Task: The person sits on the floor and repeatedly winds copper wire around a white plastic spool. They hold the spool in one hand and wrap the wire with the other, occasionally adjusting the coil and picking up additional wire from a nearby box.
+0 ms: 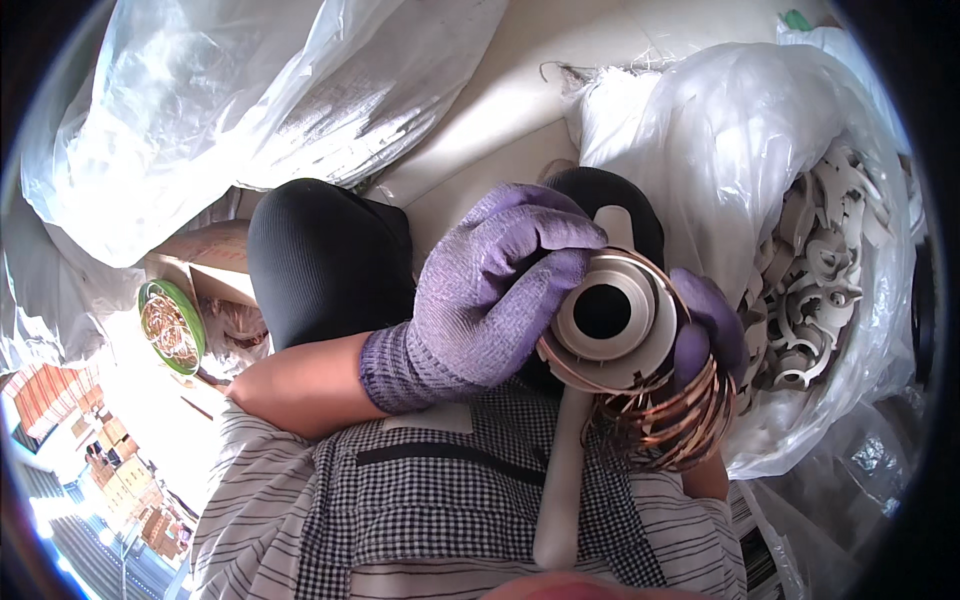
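Note:
A beige plastic part (650, 347) with a round stepped cup, dark in its middle, sits in front of my lap. Its long handle (560, 490) points toward me and a short tab (613, 222) points away. Around the cup runs a thin copper-coloured ring (664, 277). My left hand (500, 285), in a purple knit glove, is closed at the cup's upper left edge, seemingly pinching the ring there. On the other side my right hand (712, 325), also gloved, is closed on a bunch of copper-coloured rings (675, 420). Part of its fingers is hidden behind cup and rings.
To the right, a large clear plastic bag (730, 120) holds many beige plastic parts (815, 290). Another big translucent bag (240, 110) stands at the far left. A green round tray (190, 355) of copper-coloured rings rests near a cardboard box (215, 255) left of my knee.

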